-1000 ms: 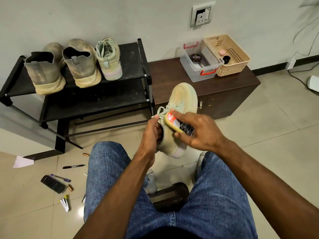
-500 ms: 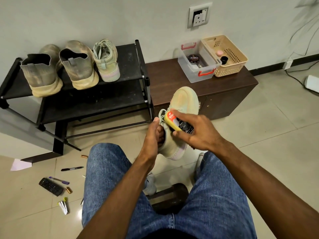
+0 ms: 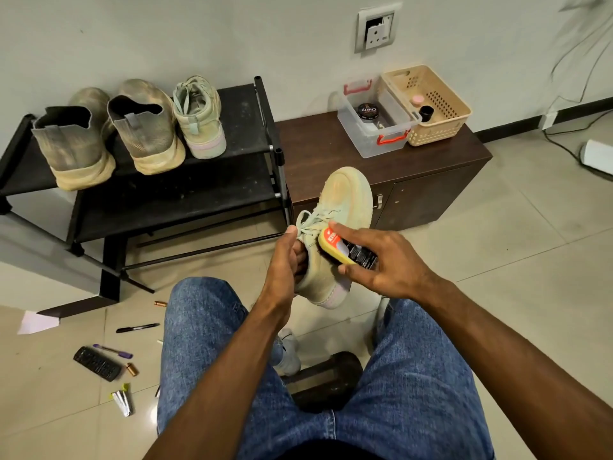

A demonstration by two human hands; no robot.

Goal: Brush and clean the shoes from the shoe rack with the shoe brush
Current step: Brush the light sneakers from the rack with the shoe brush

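Here the pale green sneaker (image 3: 335, 240) is held up over the knees, toe away; the left hand (image 3: 285, 260) grips its collar, fingers tucked inside (bracing it), while the right hand (image 3: 384, 260) pinches the yellow shoe brush (image 3: 345, 249) against its side; its mate (image 3: 199, 117) waits on the shoe rack (image 3: 245, 134).

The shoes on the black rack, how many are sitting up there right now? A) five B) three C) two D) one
B: three shoes stand on the rack's top shelf, two dusty grey ones and a pale green one; the fourth is in the person's hands.
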